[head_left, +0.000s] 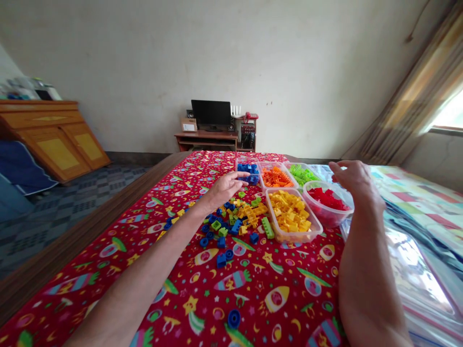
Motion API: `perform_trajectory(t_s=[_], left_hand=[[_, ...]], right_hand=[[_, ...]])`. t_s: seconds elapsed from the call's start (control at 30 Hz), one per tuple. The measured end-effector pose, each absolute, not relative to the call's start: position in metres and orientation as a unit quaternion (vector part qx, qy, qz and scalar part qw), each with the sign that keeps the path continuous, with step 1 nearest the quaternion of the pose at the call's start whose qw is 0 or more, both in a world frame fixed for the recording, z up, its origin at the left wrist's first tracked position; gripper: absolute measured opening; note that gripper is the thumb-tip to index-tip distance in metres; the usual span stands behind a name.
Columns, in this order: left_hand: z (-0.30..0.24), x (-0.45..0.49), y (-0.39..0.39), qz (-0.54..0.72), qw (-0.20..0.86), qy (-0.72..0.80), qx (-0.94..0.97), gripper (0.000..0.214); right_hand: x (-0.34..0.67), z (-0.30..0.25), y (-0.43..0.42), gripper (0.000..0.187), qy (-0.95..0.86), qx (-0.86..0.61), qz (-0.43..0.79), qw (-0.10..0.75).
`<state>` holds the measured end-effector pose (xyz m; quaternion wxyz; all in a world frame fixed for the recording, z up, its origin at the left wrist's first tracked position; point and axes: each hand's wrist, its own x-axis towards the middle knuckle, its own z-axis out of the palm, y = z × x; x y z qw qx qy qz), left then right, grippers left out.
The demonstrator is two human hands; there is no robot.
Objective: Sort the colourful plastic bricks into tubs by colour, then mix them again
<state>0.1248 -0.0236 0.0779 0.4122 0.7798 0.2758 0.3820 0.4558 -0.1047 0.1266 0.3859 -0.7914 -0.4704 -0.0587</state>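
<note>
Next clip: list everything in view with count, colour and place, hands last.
cloth: one, red with rockets, covers table
loose bricks: many, blue, yellow, green, centre of cloth
blue tub: one, clear, blue bricks, far row, left
orange tub: one, clear, orange bricks, far row, middle
green tub: one, clear, green bricks, far row, right
yellow tub: one, clear, yellow bricks, right of loose bricks
red bowl: one, clear, red bricks, right of yellow tub
stray piece: one, blue, round, near edge
monitor: one, black, far wall
cabinet: one, yellow wood, far left
curtain: one, beige, right
left hand: open, over loose bricks, by blue tub
right hand: above red bowl, grip unclear
</note>
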Motion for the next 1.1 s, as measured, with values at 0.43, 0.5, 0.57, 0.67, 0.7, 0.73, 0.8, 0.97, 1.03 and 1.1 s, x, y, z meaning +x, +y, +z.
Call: perform_trajectory(t_s=[0.43,0.5,0.57,0.67,0.7,0.73,0.8,0.97,1.03,1.1], left_hand=[[0.067,0.095,-0.017,0.281,0.153,0.276,0.907,0.035],[0.053,0.078,-0.021,0.238,0.098,0.263,0.93,0.036],[0.039,0.056,-0.025,0.218,0.062,0.29,0.93,0.04],[0.023,0.017,-0.036,0.228,0.039,0.404,0.885,0.054],[0.02,0.004,-0.042,0.235,0.031,0.45,0.861,0.058],[0.017,-0.008,-0.049,0.232,0.03,0.486,0.842,0.059],[0.011,-0.03,-0.068,0.229,0.029,0.542,0.808,0.061],[-0.023,-0.061,-0.119,0.151,0.052,0.539,0.827,0.073],[-0.036,-0.061,-0.129,0.147,0.033,0.515,0.844,0.091],[-0.041,-0.054,-0.129,0.148,0.033,0.505,0.849,0.101]], right_hand=[[0.332,0.136,-0.091,0.023,-0.709,-0.611,-0.036,0.35],[0.312,0.125,-0.089,0.021,-0.758,-0.576,-0.018,0.304],[0.291,0.113,-0.089,0.02,-0.806,-0.536,0.002,0.253],[0.263,0.097,-0.093,0.022,-0.858,-0.477,0.018,0.188],[0.255,0.094,-0.094,0.023,-0.865,-0.472,0.016,0.172],[0.249,0.092,-0.096,0.023,-0.866,-0.473,0.013,0.161],[0.243,0.091,-0.096,0.024,-0.859,-0.489,-0.002,0.154],[0.252,0.095,-0.09,0.026,-0.839,-0.516,-0.036,0.168],[0.257,0.099,-0.089,0.027,-0.835,-0.523,-0.031,0.17],[0.26,0.103,-0.089,0.027,-0.824,-0.54,-0.026,0.169]])
